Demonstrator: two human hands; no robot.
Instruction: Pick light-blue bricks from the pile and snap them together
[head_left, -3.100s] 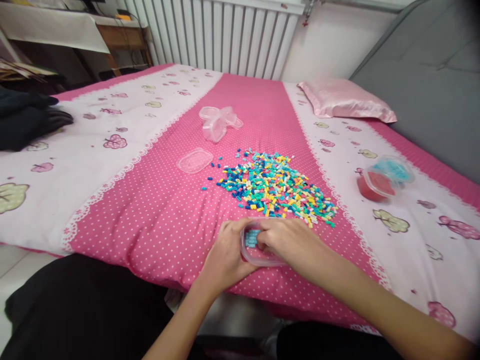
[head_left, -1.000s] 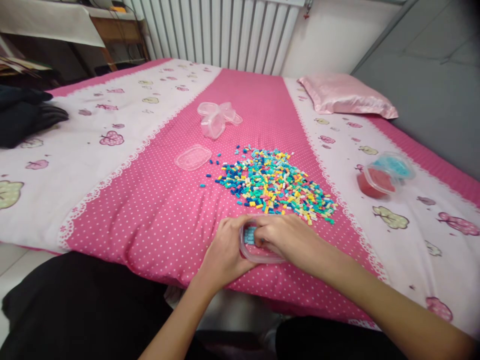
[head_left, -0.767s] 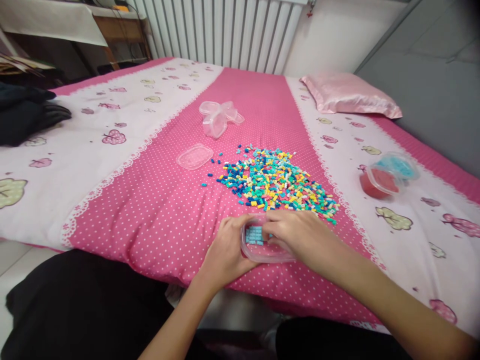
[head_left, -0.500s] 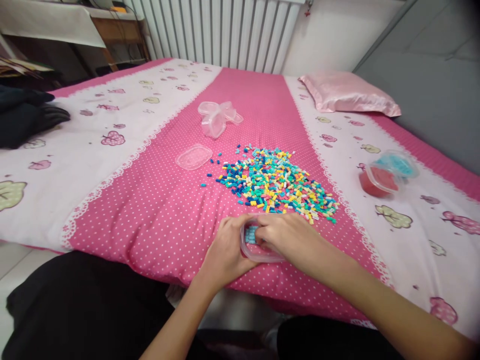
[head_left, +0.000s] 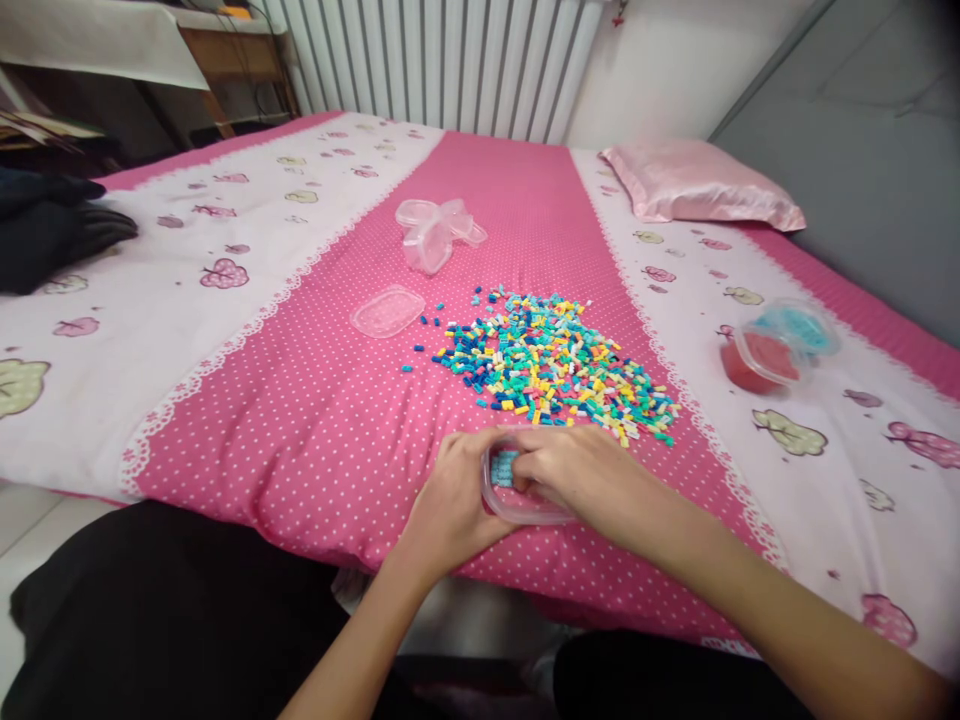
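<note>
with the left hand point(head_left: 448, 500) gripping the clear plastic tub point(head_left: 525, 517), i'd nudge the light-blue bricks point(head_left: 501, 468) gently, unable to tell what the right hand point(head_left: 581, 470), fingers bent inside, holds.

R hand point(head_left: 571, 468) moved L, fewer blue bricks point(head_left: 502, 468) vis.

The bed point(head_left: 510, 180) is pink and white, big grey headboard point(head_left: 847, 150) along its right edge. White radiator point(head_left: 427, 65) against the white wall point(head_left: 667, 80) past the far edge, wooden desk point(head_left: 232, 58) with a white cloth point(head_left: 97, 45) beyond the far-left edge, pale tile floor point(head_left: 34, 510) below the near edge at left. Pretty even light.
</note>
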